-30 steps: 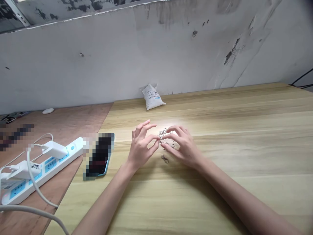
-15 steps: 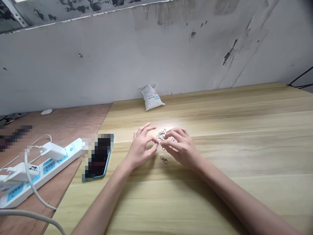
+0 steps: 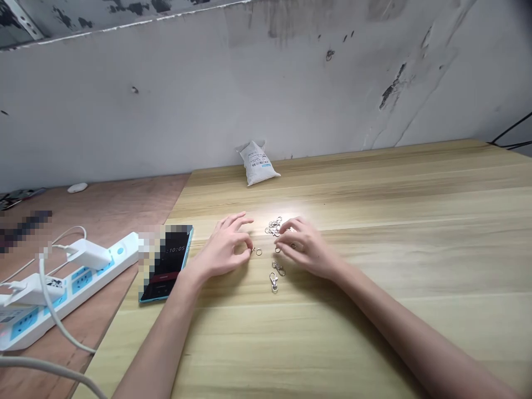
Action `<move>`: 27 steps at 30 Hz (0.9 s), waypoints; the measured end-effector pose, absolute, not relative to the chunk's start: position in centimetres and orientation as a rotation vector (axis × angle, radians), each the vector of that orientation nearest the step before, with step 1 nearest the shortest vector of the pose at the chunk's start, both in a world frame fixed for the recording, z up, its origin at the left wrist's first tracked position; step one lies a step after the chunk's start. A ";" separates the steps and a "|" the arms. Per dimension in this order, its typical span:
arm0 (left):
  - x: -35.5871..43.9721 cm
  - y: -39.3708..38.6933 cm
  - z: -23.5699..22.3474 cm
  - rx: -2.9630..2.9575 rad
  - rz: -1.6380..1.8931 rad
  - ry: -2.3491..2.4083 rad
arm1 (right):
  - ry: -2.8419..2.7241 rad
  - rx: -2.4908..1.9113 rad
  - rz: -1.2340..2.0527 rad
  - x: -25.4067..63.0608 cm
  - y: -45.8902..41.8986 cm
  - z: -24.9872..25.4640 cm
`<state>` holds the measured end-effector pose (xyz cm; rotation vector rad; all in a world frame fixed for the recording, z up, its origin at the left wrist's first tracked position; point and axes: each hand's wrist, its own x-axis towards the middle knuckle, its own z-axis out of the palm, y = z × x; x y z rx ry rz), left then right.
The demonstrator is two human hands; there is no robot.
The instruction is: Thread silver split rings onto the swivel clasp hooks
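The thumb and forefinger of my left hand (image 3: 224, 249) pinch a small metal swivel clasp; its ring (image 3: 259, 251) sticks out to the right, the rest is covered by the fingertips. My right hand (image 3: 307, 246) is curled over the right side of a pile of silver clasps (image 3: 273, 226), thumb and forefinger close together. What they hold, if anything, is hidden. A small ring (image 3: 277, 249) shows just below those fingertips. Nearer to me, two loose clasps lie apart on the table: one clasp (image 3: 279, 269) slanted, the other clasp (image 3: 274, 281) lengthwise.
A phone (image 3: 168, 266) lies left of my left hand. Beyond it, a white power strip (image 3: 78, 288) with chargers and cables rests on the brown surface. A white plastic packet (image 3: 258, 164) stands at the back of the wooden table (image 3: 394, 233), by the wall.
My left hand has moved left, away from my right hand, drawing a clasp along. A second loose clasp now shows in front of the pile. My right hand has hardly shifted.
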<state>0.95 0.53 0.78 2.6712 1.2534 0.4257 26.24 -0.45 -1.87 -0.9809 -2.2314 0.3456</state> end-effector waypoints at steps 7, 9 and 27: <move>1.5 0.5 0.6 2.592 0.463 1.292 | -2.212 -1.204 0.092 25.6 0.9 -3.4; 1.5 0.6 0.5 2.568 0.460 1.250 | -2.246 -1.218 0.033 25.1 0.9 -3.4; 5.3 1.8 -1.9 2.787 0.688 1.395 | -2.242 -1.218 0.030 24.5 0.7 -3.5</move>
